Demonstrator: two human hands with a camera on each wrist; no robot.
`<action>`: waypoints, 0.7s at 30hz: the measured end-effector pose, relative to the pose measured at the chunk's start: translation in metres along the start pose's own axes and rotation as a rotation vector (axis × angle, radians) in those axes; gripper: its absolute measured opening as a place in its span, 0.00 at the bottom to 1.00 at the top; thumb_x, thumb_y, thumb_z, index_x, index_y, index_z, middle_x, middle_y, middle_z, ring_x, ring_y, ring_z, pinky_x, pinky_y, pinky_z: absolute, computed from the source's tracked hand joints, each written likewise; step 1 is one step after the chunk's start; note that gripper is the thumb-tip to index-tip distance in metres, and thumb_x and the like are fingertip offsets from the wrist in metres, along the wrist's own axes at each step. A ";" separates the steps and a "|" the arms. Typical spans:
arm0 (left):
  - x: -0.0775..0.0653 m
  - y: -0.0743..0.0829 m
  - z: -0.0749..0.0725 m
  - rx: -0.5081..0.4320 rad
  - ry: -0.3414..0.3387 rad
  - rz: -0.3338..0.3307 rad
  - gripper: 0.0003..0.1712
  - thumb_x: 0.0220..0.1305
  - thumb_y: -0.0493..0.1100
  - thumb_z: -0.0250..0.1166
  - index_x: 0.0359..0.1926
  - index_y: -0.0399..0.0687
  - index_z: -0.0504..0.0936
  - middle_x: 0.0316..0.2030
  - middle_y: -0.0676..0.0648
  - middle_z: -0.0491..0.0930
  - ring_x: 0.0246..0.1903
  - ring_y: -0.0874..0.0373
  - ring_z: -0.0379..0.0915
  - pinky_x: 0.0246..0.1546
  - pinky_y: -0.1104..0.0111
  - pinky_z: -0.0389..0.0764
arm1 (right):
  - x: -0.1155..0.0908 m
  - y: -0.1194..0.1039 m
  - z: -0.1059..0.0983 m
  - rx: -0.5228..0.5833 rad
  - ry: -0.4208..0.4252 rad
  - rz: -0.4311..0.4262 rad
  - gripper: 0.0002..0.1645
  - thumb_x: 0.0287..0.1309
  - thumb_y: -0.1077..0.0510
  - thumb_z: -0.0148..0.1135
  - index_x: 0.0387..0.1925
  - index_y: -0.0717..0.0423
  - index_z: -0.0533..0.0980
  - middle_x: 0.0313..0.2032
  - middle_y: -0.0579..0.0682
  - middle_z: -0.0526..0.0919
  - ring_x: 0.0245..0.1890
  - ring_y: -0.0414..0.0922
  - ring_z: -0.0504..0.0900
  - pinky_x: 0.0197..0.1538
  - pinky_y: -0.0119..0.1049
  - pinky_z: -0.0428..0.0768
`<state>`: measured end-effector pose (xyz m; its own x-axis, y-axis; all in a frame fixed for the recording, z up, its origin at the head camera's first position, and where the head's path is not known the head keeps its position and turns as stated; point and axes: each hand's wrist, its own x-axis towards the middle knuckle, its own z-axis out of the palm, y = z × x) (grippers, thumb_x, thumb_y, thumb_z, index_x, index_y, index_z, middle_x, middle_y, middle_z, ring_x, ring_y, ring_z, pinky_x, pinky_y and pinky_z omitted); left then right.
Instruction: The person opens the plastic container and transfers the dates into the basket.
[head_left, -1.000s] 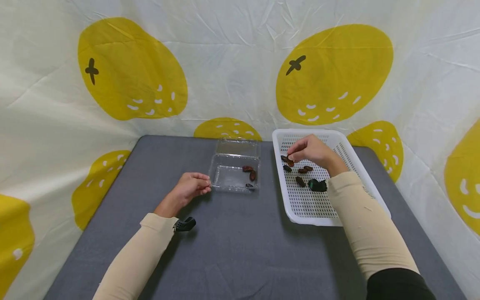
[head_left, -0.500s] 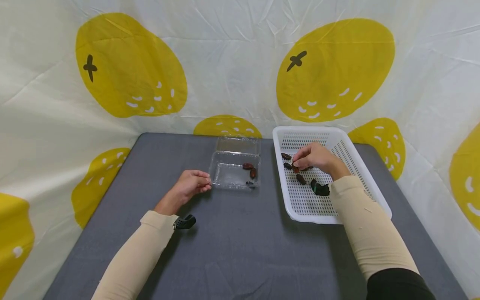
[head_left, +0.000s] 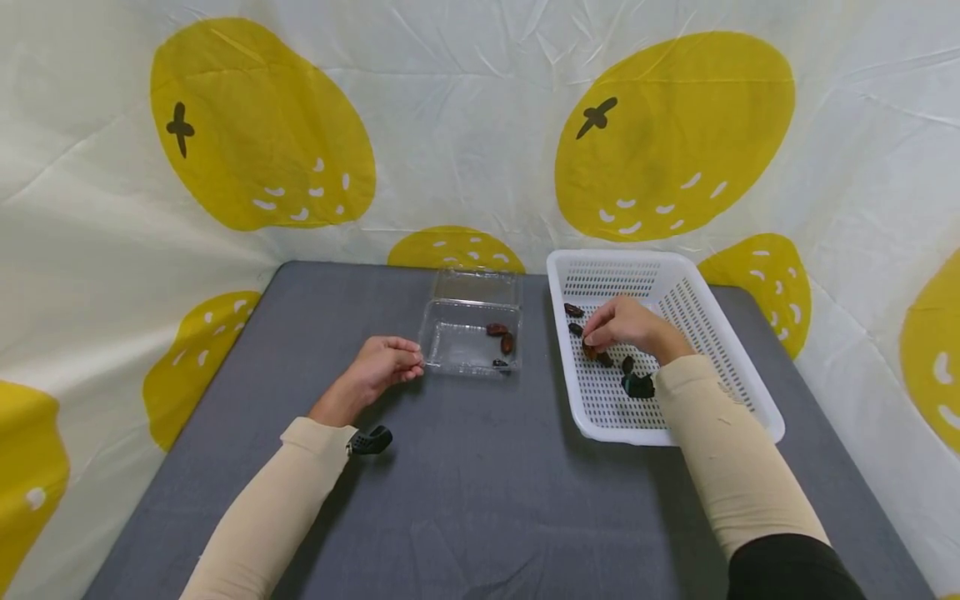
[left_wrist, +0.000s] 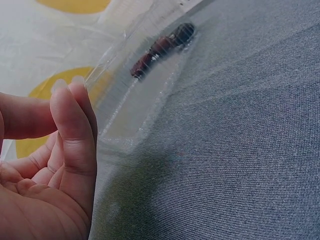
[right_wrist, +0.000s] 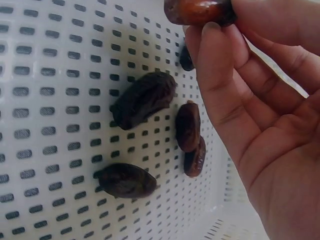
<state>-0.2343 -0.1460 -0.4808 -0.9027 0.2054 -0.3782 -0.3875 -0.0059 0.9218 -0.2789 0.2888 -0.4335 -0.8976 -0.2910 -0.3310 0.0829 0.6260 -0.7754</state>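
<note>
My right hand (head_left: pixel 628 325) pinches a glossy brown date (right_wrist: pixel 200 11) between thumb and fingertips, held over the left part of a white perforated basket (head_left: pixel 667 429). Several more dark dates lie on the basket floor, among them a wrinkled date (right_wrist: pixel 145 99) and, below it, a smooth date (right_wrist: pixel 128 180) in the right wrist view. My left hand (head_left: pixel 382 367) pinches the left front corner of a clear plastic clamshell box (head_left: pixel 457 343), whose lid (head_left: pixel 477 287) stands folded back behind it. Inside that box, three dates (left_wrist: pixel 161 46) lie along its right side.
Both containers stand on a grey cloth-covered table (head_left: pixel 465 492), the box left of the basket with a strip of cloth between them. Behind rises a white curtain (head_left: pixel 465 133) printed with yellow fruit. A black wrist camera (head_left: pixel 637 385) on my right wrist hangs over the basket.
My right hand has moved a little toward the front of the basket, carrying the date with it. The left hand stays at the box corner.
</note>
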 end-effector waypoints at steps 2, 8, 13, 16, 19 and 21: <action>0.000 0.000 0.000 -0.003 -0.003 0.004 0.17 0.70 0.27 0.61 0.55 0.21 0.72 0.26 0.50 0.85 0.23 0.64 0.82 0.26 0.77 0.83 | 0.002 0.002 0.003 0.016 -0.010 0.001 0.12 0.60 0.65 0.70 0.43 0.71 0.85 0.33 0.53 0.91 0.34 0.47 0.90 0.47 0.44 0.91; -0.001 0.000 0.000 -0.005 -0.007 0.000 0.17 0.70 0.27 0.61 0.56 0.21 0.73 0.26 0.50 0.85 0.22 0.65 0.82 0.26 0.77 0.83 | 0.002 0.000 0.006 0.027 -0.025 -0.008 0.13 0.61 0.66 0.68 0.43 0.75 0.84 0.32 0.52 0.90 0.34 0.46 0.89 0.47 0.44 0.91; 0.000 0.000 0.000 -0.014 -0.005 -0.003 0.15 0.69 0.27 0.62 0.54 0.23 0.74 0.26 0.50 0.85 0.22 0.64 0.82 0.25 0.77 0.83 | -0.001 -0.010 0.002 0.060 0.012 -0.033 0.14 0.62 0.66 0.69 0.46 0.74 0.83 0.34 0.52 0.91 0.35 0.46 0.90 0.47 0.43 0.91; 0.000 0.000 -0.001 -0.017 -0.008 -0.002 0.14 0.69 0.27 0.62 0.53 0.23 0.74 0.25 0.51 0.85 0.22 0.65 0.82 0.25 0.77 0.83 | -0.002 -0.018 -0.002 0.116 0.019 -0.060 0.15 0.63 0.66 0.69 0.48 0.75 0.82 0.36 0.54 0.91 0.35 0.47 0.90 0.47 0.44 0.90; 0.001 0.000 -0.001 -0.019 -0.012 -0.001 0.13 0.69 0.27 0.62 0.52 0.24 0.74 0.25 0.51 0.85 0.22 0.65 0.82 0.25 0.77 0.83 | -0.004 -0.027 -0.003 0.156 0.020 -0.081 0.16 0.63 0.64 0.70 0.48 0.72 0.83 0.36 0.54 0.91 0.36 0.46 0.90 0.48 0.44 0.90; 0.001 -0.001 -0.001 -0.020 -0.012 -0.001 0.13 0.69 0.27 0.62 0.52 0.25 0.74 0.25 0.51 0.85 0.22 0.64 0.82 0.25 0.77 0.83 | -0.005 -0.033 -0.003 0.171 0.019 -0.096 0.15 0.63 0.63 0.71 0.48 0.69 0.83 0.35 0.53 0.91 0.35 0.45 0.89 0.48 0.43 0.89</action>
<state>-0.2355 -0.1468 -0.4820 -0.8997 0.2176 -0.3783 -0.3927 -0.0256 0.9193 -0.2786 0.2716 -0.4046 -0.9130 -0.3283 -0.2421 0.0676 0.4635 -0.8835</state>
